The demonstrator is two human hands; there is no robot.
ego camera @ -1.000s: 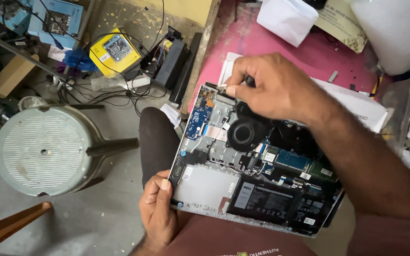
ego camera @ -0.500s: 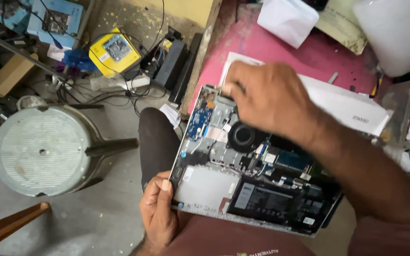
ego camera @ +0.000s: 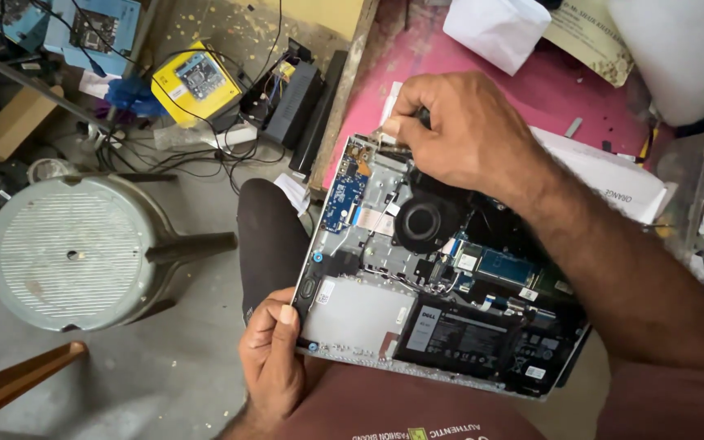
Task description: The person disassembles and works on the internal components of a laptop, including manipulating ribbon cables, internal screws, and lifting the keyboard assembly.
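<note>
Laptop (ego camera: 417, 310) lies opened — fan, boards, black battery bared — both hands gripping

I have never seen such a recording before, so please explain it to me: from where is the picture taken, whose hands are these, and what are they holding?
The picture comes from a camera worn on a person's head, looking down at their own two bare hands. An opened laptop, its bottom cover off, lies partly on a pink table and partly over the person's lap. You can see its round black fan, a blue circuit board and a black battery. The left hand grips the laptop's near left edge. The right hand is at the far left corner, pinching something small that I cannot make out. A grey stool stands on the floor at the left.
</note>
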